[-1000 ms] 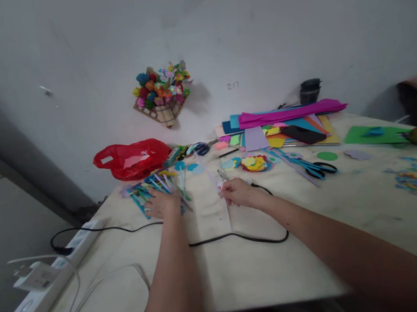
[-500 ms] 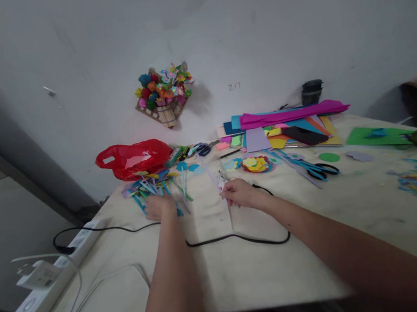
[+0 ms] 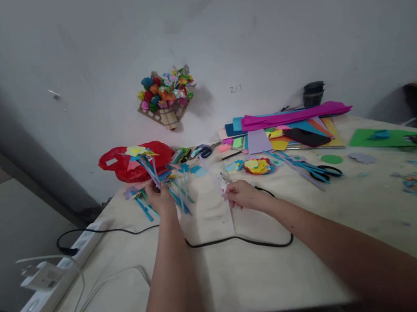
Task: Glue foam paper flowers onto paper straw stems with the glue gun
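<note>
Lifted since the earlier frame: left hand (image 3: 160, 199), up with a bunch of paper flowers (image 3: 146, 163), fingers closed round the stems. Loose strips (image 3: 144, 208) lie beside it, red bag (image 3: 127, 174) just beyond. Right hand (image 3: 243, 194) pinches a pale strip (image 3: 230, 220); can't tell if the white tool (image 3: 223, 180) is gripped too. Petal stack (image 3: 258, 167) beyond that hand, scissors (image 3: 324, 173) to its right. Likely the picking-up step; next move calls for keeping stems together.
</note>
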### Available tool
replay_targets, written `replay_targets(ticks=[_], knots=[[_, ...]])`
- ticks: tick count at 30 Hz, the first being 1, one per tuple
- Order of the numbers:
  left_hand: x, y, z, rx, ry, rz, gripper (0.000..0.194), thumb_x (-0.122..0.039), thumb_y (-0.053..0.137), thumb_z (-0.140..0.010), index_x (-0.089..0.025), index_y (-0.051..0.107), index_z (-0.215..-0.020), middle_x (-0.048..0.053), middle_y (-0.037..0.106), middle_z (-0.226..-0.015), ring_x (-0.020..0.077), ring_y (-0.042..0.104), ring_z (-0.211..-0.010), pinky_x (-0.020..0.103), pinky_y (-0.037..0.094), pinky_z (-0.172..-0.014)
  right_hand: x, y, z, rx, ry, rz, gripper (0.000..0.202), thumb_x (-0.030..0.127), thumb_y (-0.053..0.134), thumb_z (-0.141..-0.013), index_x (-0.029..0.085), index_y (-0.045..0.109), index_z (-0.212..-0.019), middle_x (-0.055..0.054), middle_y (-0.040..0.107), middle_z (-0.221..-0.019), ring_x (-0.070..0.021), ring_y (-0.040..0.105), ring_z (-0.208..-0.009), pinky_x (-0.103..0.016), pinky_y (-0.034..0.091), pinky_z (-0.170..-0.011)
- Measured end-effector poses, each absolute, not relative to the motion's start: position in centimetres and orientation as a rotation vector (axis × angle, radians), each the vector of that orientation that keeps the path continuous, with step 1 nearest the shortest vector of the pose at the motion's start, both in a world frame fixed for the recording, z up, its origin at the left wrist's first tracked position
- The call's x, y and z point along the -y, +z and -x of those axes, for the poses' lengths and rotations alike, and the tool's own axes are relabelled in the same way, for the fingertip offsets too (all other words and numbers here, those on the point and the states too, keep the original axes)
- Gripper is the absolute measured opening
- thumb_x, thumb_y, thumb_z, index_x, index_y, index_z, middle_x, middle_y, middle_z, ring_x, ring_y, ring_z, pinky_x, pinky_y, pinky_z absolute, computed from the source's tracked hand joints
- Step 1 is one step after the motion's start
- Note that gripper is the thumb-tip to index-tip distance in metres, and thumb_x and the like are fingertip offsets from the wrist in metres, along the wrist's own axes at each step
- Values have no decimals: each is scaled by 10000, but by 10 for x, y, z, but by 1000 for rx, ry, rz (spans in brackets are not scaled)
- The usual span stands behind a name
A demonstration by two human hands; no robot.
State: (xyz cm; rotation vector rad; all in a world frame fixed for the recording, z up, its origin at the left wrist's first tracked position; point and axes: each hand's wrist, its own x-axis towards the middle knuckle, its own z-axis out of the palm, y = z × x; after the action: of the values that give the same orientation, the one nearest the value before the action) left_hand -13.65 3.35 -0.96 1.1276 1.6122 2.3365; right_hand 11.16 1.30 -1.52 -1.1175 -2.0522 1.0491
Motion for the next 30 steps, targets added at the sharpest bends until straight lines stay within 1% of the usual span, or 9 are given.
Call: replay_targets(ticks=[2, 4, 7, 12, 17, 23, 27, 30], knots=[[-35, -12, 136, -1243, 2380, -1066, 374, -186, 563, -640, -169, 495, -1008, 35, 603, -843, 96, 535, -639, 230, 415, -621, -15, -17, -111, 2051, 1054, 1109, 182, 228, 467, -758, 151, 495, -596, 8, 551, -517, -48, 409, -337, -160, 333, -324], [-34, -12, 135, -983, 2312, -1028, 406, -177, 630, -583, -176, 527, -976, 22, 623, -808, 67, 517, -570, 202, 404, -577, -16, -19, -111, 2044, 1062, 1108, 186, 232, 468, -760, 153, 485, -592, 11, 548, -511, -47, 403, -332, -160, 328, -320], [-31, -12, 133, -801, 2178, -973, 396, -165, 691, -524, -181, 571, -901, 11, 635, -819, 42, 500, -522, 181, 396, -538, -17, -21, -110, 2029, 1075, 1109, 191, 232, 468, -762, 156, 478, -588, 17, 541, -499, -45, 394, -327, -160, 321, -317], [-23, -9, 132, -693, 2004, -998, 318, -149, 704, -542, -191, 600, -840, 3, 632, -869, 46, 526, -570, 187, 426, -564, -16, -21, -109, 1982, 1115, 1088, 191, 218, 473, -761, 153, 475, -581, 26, 528, -481, -40, 390, -328, -152, 322, -322], [-19, -8, 131, -656, 1916, -1032, 288, -140, 702, -554, -196, 609, -821, -11, 623, -840, 56, 537, -586, 195, 443, -570, -14, -18, -109, 1931, 1170, 1071, 177, 204, 482, -760, 151, 479, -592, 34, 526, -471, -32, 376, -313, -145, 308, -317], [-16, -7, 129, -688, 1867, -1045, 291, -144, 704, -550, -189, 611, -822, -5, 621, -811, 62, 545, -587, 191, 449, -554, -16, -21, -108, 1901, 1198, 1051, 148, 204, 481, -762, 142, 502, -629, 18, 580, -532, -31, 426, -323, -136, 312, -317], [-16, -5, 128, -708, 1870, -1027, 314, -140, 712, -534, -184, 615, -829, 7, 631, -861, 62, 552, -586, 191, 455, -559, -15, -19, -108, 1866, 1210, 1080, 140, 196, 482, -763, 142, 504, -636, 16, 586, -536, -29, 419, -318, -134, 299, -306], [-19, -5, 130, -745, 1915, -998, 309, -152, 715, -528, -176, 617, -820, 14, 641, -851, 68, 557, -576, 192, 459, -548, -13, -15, -108, 1849, 1232, 1095, 145, 188, 477, -766, 143, 499, -629, 17, 588, -537, -28, 417, -320, -133, 303, -307]])
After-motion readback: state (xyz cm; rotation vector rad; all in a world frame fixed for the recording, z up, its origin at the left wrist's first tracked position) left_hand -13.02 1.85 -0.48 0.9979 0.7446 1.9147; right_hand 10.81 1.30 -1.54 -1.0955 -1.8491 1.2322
